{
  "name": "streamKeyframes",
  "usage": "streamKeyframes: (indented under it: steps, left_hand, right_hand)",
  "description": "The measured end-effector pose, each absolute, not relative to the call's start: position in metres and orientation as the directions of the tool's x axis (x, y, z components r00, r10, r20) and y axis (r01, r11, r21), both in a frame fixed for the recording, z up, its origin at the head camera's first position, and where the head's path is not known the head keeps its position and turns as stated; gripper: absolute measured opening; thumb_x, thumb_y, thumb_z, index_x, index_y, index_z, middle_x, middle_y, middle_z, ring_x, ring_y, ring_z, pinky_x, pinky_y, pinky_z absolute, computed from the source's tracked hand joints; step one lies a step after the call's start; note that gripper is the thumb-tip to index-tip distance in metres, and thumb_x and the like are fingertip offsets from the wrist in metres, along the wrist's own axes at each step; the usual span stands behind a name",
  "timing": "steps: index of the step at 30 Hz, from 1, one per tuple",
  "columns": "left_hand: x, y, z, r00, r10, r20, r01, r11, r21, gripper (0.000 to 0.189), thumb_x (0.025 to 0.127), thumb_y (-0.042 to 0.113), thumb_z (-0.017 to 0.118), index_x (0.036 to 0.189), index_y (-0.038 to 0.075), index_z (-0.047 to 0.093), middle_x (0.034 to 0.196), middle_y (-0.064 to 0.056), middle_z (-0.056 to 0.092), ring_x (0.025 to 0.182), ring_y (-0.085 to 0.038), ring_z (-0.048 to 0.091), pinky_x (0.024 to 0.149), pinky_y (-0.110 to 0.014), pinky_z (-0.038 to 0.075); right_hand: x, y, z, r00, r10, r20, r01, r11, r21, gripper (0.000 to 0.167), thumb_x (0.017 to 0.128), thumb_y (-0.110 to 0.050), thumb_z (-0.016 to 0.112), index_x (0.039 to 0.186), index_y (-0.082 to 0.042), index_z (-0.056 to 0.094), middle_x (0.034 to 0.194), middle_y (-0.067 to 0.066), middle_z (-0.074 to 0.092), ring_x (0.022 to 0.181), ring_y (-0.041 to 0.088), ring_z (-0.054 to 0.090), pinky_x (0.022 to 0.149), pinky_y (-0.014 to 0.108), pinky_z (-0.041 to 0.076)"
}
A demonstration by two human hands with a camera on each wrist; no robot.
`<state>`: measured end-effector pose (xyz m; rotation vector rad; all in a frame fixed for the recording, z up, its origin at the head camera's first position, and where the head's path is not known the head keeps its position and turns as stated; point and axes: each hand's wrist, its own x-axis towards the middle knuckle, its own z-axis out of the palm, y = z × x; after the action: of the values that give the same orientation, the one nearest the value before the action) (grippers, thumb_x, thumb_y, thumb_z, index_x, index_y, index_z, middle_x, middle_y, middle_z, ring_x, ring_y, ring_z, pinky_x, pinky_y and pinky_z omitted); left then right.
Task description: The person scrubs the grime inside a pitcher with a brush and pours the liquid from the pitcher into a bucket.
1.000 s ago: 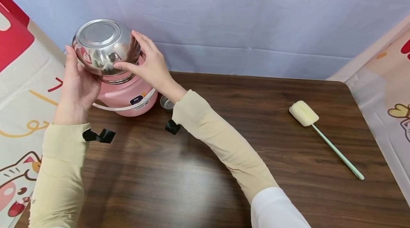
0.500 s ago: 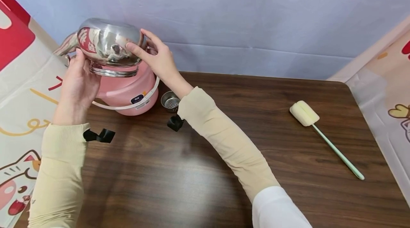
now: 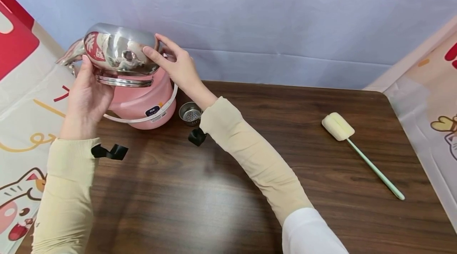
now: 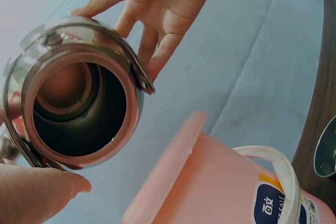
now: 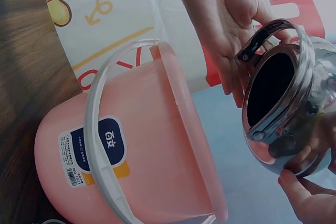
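Both hands hold a shiny steel teapot [image 3: 119, 49] upside down above a pink bucket [image 3: 137, 105]. My left hand [image 3: 89, 93] grips it on the left, near the curved spout [image 3: 73, 52]. On the other side, my right hand [image 3: 178, 67] clasps the round body, thumb in front. The left wrist view looks into the teapot's open mouth, past its copper-toned rim [image 4: 122, 124]; the inside is dark. A metal bail handle [image 4: 130, 59] lies along the mouth there. The right wrist view has the mouth tilted toward the bucket's rim [image 5: 197, 145].
A small perforated steel strainer [image 3: 190, 113] stands on the wooden table [image 3: 200, 198] just right of the bucket. The bucket's white handle [image 3: 143, 118] hangs across its front. At the right lies a yellow sponge brush [image 3: 338, 127] with a long green handle. Fabric backdrops surround the table.
The teapot has turned in both hands: its flat base tipped back out of sight, and the spout came into view at the left. The right hand shifted slightly right, uncovering more of the strainer.
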<state>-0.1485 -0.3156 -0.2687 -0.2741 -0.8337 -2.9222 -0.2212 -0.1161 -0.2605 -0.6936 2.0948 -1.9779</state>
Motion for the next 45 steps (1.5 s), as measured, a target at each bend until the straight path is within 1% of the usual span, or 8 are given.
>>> streamKeyframes:
  steps: [6, 10, 15, 20, 26, 30, 39, 45]
  left_hand:
    - [-0.149, -0.314, -0.267, -0.968, 0.006, 0.251, 0.120, -0.869, 0.480, 0.063, 0.079, 0.005, 0.067, 0.136, 0.005, 0.038, 0.123, -0.012, 0.052, 0.112, -0.022, 0.049, 0.105, -0.026, 0.024]
    - [-0.150, -0.312, -0.265, -0.959, 0.003, 0.284, 0.136, -0.873, 0.469, 0.067, 0.074, 0.002, 0.071, 0.134, 0.003, 0.039, 0.121, -0.014, 0.053, 0.111, -0.024, 0.049, 0.105, -0.027, 0.024]
    - [-0.149, -0.312, -0.265, -0.965, 0.003, 0.262, 0.122, -0.880, 0.459, 0.070, 0.072, 0.000, 0.072, 0.133, 0.004, 0.040, 0.120, -0.014, 0.053, 0.109, -0.025, 0.051, 0.104, -0.030, 0.028]
    - [-0.148, -0.312, -0.266, -0.970, 0.025, 0.240, 0.096, -0.874, 0.477, 0.073, 0.072, 0.005, 0.074, 0.135, 0.005, 0.038, 0.121, -0.013, 0.053, 0.111, -0.025, 0.050, 0.105, -0.031, 0.027]
    - [-0.145, -0.309, -0.267, -0.979, 0.023, 0.205, 0.095, -0.830, 0.549, 0.075, 0.076, 0.016, 0.073, 0.139, 0.009, 0.034, 0.136, -0.009, 0.042, 0.126, -0.020, 0.039, 0.106, -0.032, 0.027]
    - [-0.145, -0.306, -0.267, -0.984, 0.023, 0.179, 0.088, -0.806, 0.585, 0.070, 0.081, 0.019, 0.069, 0.140, 0.010, 0.034, 0.140, -0.007, 0.038, 0.129, -0.018, 0.034, 0.105, -0.032, 0.027]
    - [-0.144, -0.298, -0.265, -0.996, -0.018, 0.092, 0.067, -0.820, 0.568, 0.052, 0.088, 0.020, 0.059, 0.135, 0.010, 0.039, 0.126, -0.009, 0.049, 0.114, -0.020, 0.049, 0.097, -0.035, 0.038]
    - [-0.142, -0.291, -0.265, -0.999, -0.015, 0.033, 0.033, -0.738, 0.674, 0.046, 0.091, 0.025, 0.054, 0.133, 0.012, 0.040, 0.125, -0.007, 0.046, 0.109, -0.018, 0.049, 0.088, -0.036, 0.045]
  right_hand:
    - [-0.220, -0.114, -0.261, -0.871, -0.458, 0.175, -0.228, 0.062, -0.972, 0.047, 0.092, -0.041, 0.049, 0.136, -0.029, 0.043, 0.117, -0.009, 0.058, 0.096, 0.001, 0.057, 0.078, 0.015, 0.044]
    - [-0.218, -0.112, -0.259, -0.866, -0.474, 0.155, -0.229, 0.102, -0.968, 0.046, 0.092, -0.046, 0.045, 0.136, -0.033, 0.042, 0.129, -0.014, 0.049, 0.100, 0.000, 0.056, 0.079, 0.015, 0.045]
    - [-0.216, -0.110, -0.258, -0.860, -0.481, 0.172, -0.301, 0.204, -0.932, 0.047, 0.093, -0.048, 0.040, 0.136, -0.031, 0.042, 0.135, -0.016, 0.043, 0.113, -0.002, 0.046, 0.090, 0.014, 0.038]
    - [-0.216, -0.111, -0.256, -0.856, -0.479, 0.196, -0.365, 0.290, -0.885, 0.051, 0.094, -0.048, 0.038, 0.139, -0.024, 0.040, 0.132, -0.008, 0.046, 0.117, 0.001, 0.041, 0.093, 0.014, 0.032]
    - [-0.216, -0.112, -0.253, -0.822, -0.527, 0.216, -0.420, 0.304, -0.855, 0.060, 0.093, -0.046, 0.042, 0.145, -0.019, 0.026, 0.102, -0.005, 0.048, 0.095, 0.003, 0.043, 0.080, 0.013, 0.033]
    - [-0.216, -0.109, -0.252, -0.814, -0.537, 0.223, -0.424, 0.287, -0.859, 0.063, 0.092, -0.047, 0.045, 0.146, -0.022, 0.022, 0.094, -0.005, 0.048, 0.088, 0.004, 0.043, 0.077, 0.015, 0.033]
    - [-0.213, -0.096, -0.255, -0.824, -0.519, 0.227, -0.443, 0.340, -0.829, 0.061, 0.092, -0.049, 0.044, 0.144, -0.021, 0.029, 0.093, -0.007, 0.050, 0.086, 0.004, 0.045, 0.073, 0.015, 0.034]
    - [-0.213, -0.087, -0.255, -0.834, -0.506, 0.220, -0.447, 0.387, -0.806, 0.061, 0.092, -0.048, 0.043, 0.142, -0.016, 0.033, 0.092, -0.009, 0.052, 0.087, 0.001, 0.047, 0.073, 0.015, 0.035]
